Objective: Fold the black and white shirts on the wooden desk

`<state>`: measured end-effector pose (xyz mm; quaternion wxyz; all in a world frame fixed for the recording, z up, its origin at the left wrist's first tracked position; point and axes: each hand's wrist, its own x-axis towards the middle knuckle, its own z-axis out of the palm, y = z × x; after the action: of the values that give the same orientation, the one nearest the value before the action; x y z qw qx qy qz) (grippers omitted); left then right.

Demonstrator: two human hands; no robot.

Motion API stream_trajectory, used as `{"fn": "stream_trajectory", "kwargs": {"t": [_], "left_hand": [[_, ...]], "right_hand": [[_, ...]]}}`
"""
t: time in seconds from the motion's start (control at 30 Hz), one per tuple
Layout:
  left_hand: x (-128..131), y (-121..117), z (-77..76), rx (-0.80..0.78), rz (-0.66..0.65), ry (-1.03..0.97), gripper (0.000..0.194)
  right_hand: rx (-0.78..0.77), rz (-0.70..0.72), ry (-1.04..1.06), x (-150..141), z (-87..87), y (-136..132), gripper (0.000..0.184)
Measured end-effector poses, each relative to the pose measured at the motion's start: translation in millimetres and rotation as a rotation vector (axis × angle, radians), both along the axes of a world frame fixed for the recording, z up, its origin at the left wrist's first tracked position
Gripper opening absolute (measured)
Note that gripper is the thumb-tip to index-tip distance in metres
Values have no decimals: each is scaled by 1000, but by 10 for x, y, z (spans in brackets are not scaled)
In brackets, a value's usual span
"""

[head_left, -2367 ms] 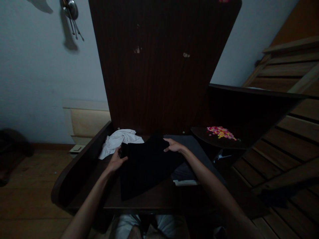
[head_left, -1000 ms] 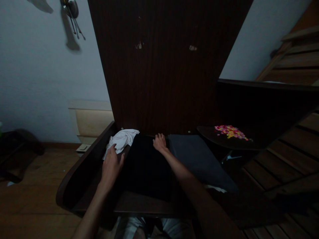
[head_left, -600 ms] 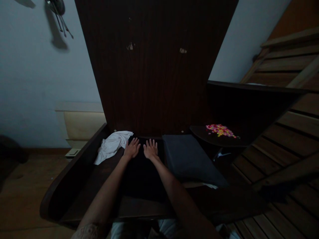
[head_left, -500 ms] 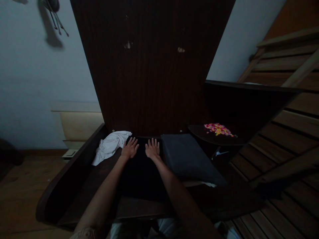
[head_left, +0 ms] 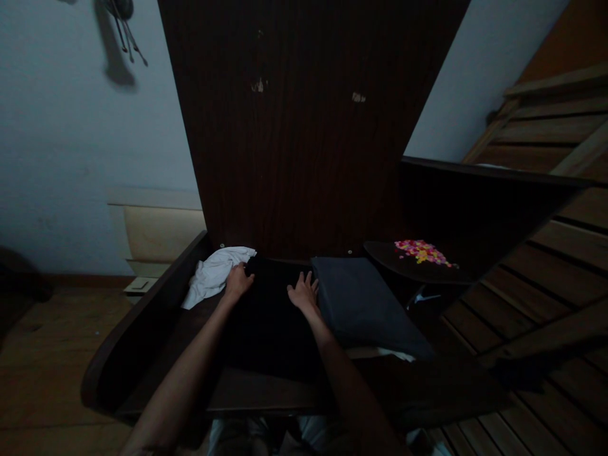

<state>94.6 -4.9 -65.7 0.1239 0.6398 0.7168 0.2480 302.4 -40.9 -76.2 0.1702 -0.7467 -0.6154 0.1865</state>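
Note:
A black folded cloth (head_left: 273, 323) lies flat on the dark wooden desk in front of me. My left hand (head_left: 237, 282) rests at its far left edge, thumb apart from the fingers, which are partly hidden. At the far right side of the same cloth is my right hand (head_left: 304, 292), fingers spread and palm down. A crumpled white cloth (head_left: 213, 275) touches the left side near my left hand. To the right of my right hand lies a flat dark grey cushion-like piece (head_left: 365, 304), with a pale edge showing beneath it.
The dark desk (head_left: 266, 396) has a raised left side panel (head_left: 142, 329) and a tall back panel (head_left: 304, 139). A small shelf (head_left: 380, 256) at right bears a pile of pink and yellow bits (head_left: 422, 251). Wooden slats (head_left: 570, 253) stand farther right.
Both hands have moved apart, from lying flat on the black cloth to its left and right edges. My left fingers have bent. The view has shifted slightly left.

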Motion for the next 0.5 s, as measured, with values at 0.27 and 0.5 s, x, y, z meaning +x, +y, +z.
{"fn": "stream_trajectory", "kwargs": {"t": [0.27, 0.5], "left_hand": [[-197, 135, 113, -263, 80, -219, 27], [-235, 147, 119, -327, 28, -383, 31]], "right_hand": [[186, -174, 286, 277, 135, 94, 72], [-100, -209, 955, 509, 85, 399, 25]]}}
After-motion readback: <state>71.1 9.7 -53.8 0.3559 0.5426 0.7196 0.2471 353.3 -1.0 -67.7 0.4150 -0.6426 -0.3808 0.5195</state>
